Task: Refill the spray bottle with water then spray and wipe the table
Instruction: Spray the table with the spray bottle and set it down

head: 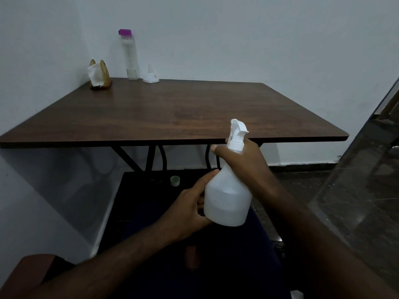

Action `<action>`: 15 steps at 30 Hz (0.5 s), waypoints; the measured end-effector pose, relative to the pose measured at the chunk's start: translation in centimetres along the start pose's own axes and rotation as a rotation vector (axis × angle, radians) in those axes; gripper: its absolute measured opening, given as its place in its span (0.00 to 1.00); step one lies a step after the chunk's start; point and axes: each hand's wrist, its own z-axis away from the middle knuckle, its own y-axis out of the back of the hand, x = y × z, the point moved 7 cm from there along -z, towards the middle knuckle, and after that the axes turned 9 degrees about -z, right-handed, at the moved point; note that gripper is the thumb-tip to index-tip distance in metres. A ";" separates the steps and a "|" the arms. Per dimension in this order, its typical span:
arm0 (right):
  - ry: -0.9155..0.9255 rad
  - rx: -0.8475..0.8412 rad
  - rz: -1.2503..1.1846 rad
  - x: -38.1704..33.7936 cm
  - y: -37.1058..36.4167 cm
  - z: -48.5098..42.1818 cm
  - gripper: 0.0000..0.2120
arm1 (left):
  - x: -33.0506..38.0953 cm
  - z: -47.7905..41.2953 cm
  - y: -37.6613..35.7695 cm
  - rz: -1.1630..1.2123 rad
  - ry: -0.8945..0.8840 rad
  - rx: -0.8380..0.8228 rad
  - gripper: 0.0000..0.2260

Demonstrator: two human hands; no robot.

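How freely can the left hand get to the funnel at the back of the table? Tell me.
Probably not yet: the left hand is holding the spray bottle. The tabletop before the funnel is bare, so once it lets go nothing blocks the way.

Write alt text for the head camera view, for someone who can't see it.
Two hands hold a white spray bottle in front of a dark wooden table: the right hand grips its neck below the trigger head, the left hand steadies its body. At the table's far edge against the wall stand a napkin holder, a clear water bottle with a purple cap and a white funnel.
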 end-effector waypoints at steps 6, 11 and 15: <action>-0.003 0.048 0.032 0.3 0.4 0.0 0.10 | 0.1 0.0 -0.3 -0.006 -0.004 -0.002 0.39; 0.001 0.022 -0.047 -0.3 0.1 0.3 0.12 | 0.1 0.1 0.0 0.024 0.005 -0.005 0.40; -0.012 0.062 -0.016 0.1 0.5 0.2 0.08 | 0.1 0.2 -0.1 0.015 0.005 -0.023 0.40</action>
